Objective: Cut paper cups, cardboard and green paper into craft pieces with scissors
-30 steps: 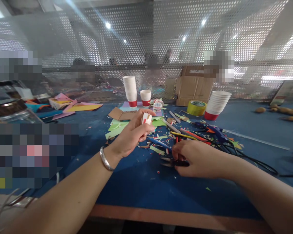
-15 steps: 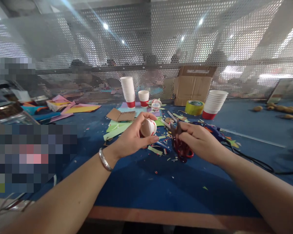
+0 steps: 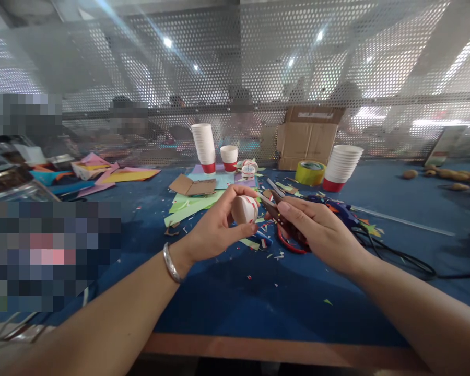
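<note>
My left hand (image 3: 215, 224) curls round a short white paper cup (image 3: 246, 210) with red marks, thumb below and fingers over the top. In my right hand (image 3: 317, 222) is a pair of scissors (image 3: 276, 213), its dark blades pointing up and left close to the cup; whether they touch it I cannot tell. A red handle loop (image 3: 292, 246) shows below that hand, partly covered. Under and around both hands lie paper scraps (image 3: 251, 244) and a blue stick-like item (image 3: 265, 239).
Green paper (image 3: 194, 208) and a cardboard piece (image 3: 191, 185) lie behind my left hand. Farther back stand stacked paper cups (image 3: 203, 146), another cup stack (image 3: 341, 167), yellow tape (image 3: 310, 173) and a cardboard box (image 3: 311, 138). Black cables (image 3: 399, 256) run at right.
The cup has turned and shifted slightly right in my left hand. My right hand has tilted the scissors, bringing the blades leftward and nearer to the cup.
</note>
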A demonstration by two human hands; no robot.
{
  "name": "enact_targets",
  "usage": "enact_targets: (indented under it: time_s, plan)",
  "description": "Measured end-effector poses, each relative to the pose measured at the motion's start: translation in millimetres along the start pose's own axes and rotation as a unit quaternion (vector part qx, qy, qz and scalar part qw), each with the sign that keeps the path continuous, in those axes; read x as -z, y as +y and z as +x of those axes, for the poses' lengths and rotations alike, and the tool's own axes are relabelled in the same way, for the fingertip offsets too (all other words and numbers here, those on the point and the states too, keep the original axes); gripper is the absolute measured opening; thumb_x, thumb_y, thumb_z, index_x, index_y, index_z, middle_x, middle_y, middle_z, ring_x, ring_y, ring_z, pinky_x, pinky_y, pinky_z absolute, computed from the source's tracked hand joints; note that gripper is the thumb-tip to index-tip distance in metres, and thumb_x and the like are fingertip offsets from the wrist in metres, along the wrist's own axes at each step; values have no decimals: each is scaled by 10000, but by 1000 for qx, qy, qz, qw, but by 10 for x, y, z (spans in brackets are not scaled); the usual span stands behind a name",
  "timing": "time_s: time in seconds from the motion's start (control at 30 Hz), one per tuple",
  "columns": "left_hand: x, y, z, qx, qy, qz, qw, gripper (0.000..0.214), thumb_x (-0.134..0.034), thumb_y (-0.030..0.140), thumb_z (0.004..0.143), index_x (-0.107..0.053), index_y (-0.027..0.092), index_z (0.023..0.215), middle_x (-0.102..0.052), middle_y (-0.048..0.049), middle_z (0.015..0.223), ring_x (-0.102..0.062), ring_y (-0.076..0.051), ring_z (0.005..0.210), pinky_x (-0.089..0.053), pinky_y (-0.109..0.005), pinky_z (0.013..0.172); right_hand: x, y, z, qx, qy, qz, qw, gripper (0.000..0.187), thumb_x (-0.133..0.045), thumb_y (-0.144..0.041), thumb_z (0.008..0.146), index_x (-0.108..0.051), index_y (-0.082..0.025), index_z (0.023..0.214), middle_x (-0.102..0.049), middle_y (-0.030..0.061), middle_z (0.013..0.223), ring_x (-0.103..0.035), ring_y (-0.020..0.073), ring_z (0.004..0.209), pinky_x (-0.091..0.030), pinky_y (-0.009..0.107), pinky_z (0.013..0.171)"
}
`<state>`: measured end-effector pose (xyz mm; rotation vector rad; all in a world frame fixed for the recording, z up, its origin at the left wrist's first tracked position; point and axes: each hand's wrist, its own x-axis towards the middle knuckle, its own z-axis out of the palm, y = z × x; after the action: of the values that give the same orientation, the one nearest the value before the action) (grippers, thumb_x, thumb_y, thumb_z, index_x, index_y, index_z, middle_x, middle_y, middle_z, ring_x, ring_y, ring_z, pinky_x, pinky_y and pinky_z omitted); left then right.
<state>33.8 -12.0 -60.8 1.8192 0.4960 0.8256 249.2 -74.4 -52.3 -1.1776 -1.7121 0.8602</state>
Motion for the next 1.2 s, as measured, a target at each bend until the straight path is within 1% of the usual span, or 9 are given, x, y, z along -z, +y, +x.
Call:
enact_targets:
  time_s: [0.17,0.3,0.47,0.57,0.63,0.73,0.83,0.97,1.2]
  plan:
    - [24,-21,24,-12,-20,-64,998,431,-770,231,837,-459,227,1136,-514,-27,1051,-512,-134,876,-413,-267,721,-25,-1,0,-31,-43,55,997,446,-429,-533,1022,-521,-204,735,-559,-14,657,-448,108,571,-344,267,533]
    - [31,-14,8,-3,-34,-97,995,435,-774,198,830,-449,242,1115,-520,-3,980,-498,-121,837,-397,-249,698,-41,-49,-29,-82,-62,115,988,428,-424,-539,1017,-534,-209,766,-568,-23,601,-478,105,478,-338,245,441]
    - [13,50,-12,27,-29,-138,990,486,-786,165,794,-438,243,1124,-529,8,953,-505,-120,838,-409,-240,712,-43,-86,-46,-71,-59,134,987,447,-393,-557,1023,-594,-206,834,-516,-36,570,-413,92,466,-292,240,434]
    - [8,70,-9,49,-22,-157,986,446,-745,165,798,-445,232,1121,-523,15,892,-494,-116,784,-408,-245,692,-34,-88,-44,-58,-69,114,989,470,-363,-553,1036,-621,-200,862,-494,-36,596,-398,92,501,-295,248,465]
    - [15,67,-7,60,-21,-153,986,398,-699,173,816,-450,232,1120,-515,16,862,-485,-120,749,-389,-246,643,-27,-90,-45,-42,-79,93,992,472,-363,-546,1041,-626,-196,863,-497,-33,640,-394,88,535,-307,245,489]
    - [39,51,-12,62,-16,-122,990,389,-679,153,813,-460,240,1122,-511,10,901,-476,-116,735,-363,-243,601,-19,-97,-49,-28,-98,65,993,441,-409,-534,1034,-642,-192,878,-484,-29,698,-401,84,580,-314,233,504]
    - [67,37,-19,56,-9,-88,994,403,-674,129,816,-463,251,1136,-500,7,935,-465,-111,732,-360,-237,590,-18,-102,-50,-37,-122,75,989,384,-480,-520,1011,-640,-187,906,-429,-38,700,-367,79,567,-274,230,476]
    - [86,27,-24,37,-16,-62,997,392,-667,136,834,-456,246,1146,-481,5,944,-444,-111,743,-374,-232,606,-24,-101,-46,-66,-153,112,980,391,-535,-549,975,-594,-179,860,-371,-52,692,-301,71,541,-218,232,453]
    - [82,47,-25,11,-33,-13,999,368,-655,150,849,-456,225,1149,-468,1,938,-435,-114,757,-391,-238,646,-18,-95,-29,-72,-156,86,981,430,-538,-571,965,-607,-166,838,-373,-52,685,-313,72,554,-218,240,474]
